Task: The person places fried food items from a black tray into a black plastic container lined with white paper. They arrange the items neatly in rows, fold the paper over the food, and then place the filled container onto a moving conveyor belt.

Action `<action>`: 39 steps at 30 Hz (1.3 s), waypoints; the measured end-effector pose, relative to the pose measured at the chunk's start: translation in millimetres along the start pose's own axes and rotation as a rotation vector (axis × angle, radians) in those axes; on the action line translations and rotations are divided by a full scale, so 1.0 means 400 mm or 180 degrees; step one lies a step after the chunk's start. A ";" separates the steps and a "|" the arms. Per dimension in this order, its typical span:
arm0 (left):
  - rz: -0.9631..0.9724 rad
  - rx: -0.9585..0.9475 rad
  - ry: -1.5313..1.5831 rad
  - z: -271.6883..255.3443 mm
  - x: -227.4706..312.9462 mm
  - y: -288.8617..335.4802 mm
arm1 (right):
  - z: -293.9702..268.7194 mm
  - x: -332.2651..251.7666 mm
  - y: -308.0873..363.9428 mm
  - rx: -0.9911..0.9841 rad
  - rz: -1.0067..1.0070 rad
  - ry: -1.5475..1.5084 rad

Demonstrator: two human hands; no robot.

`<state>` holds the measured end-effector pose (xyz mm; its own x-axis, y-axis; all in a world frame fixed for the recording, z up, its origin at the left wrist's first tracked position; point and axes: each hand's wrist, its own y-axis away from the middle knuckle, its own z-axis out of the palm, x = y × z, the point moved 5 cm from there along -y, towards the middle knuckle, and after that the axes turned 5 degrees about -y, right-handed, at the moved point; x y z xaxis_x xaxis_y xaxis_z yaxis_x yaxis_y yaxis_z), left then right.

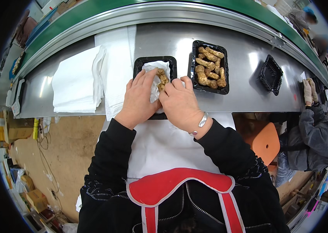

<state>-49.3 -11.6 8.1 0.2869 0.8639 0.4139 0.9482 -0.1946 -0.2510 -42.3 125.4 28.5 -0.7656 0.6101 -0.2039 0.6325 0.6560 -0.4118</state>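
While your forearms come up from six o'clock in black sleeves, your left hand [137,98] lies palm down with fingers stretched flat over the white paper [151,72] lining the near black tray [140,62], and your right hand [179,103] curls beside it at three o'clock, the two touching. Your right fingertips are pinched nearly closed on the knobbly brown roots [162,79] lying in that tray, while your left is open, only pressing the paper. Farther out, at two o'clock, a filled tray [209,68] sits, an empty tray [271,74] beyond it, and a stack of white paper [78,81] at ten o'clock.
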 end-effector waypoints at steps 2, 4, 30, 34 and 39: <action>-0.0033 -0.0055 0.0180 -0.003 -0.005 -0.001 | 0.002 0.003 0.003 -0.0078 0.0007 0.0000; 0.0075 0.0011 0.0397 -0.008 -0.010 0.000 | 0.000 0.002 0.005 -0.0162 -0.0009 0.0041; 0.0166 -0.0003 0.0025 -0.002 -0.010 0.006 | -0.184 0.320 0.140 -0.0288 0.1254 -0.0080; 0.0187 0.0040 0.0025 -0.004 -0.010 0.006 | -0.167 0.341 0.142 0.0123 0.1600 -0.0633; 0.0203 -0.0013 0.0043 -0.001 -0.011 0.003 | -0.190 0.414 0.188 0.1041 0.1996 -0.1439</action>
<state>-49.3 -16.1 6.3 0.3486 0.8434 0.4088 0.9284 -0.2510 -0.2738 -112.7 309.6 31.4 -0.3008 0.5363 -0.7886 0.9440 0.0501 -0.3260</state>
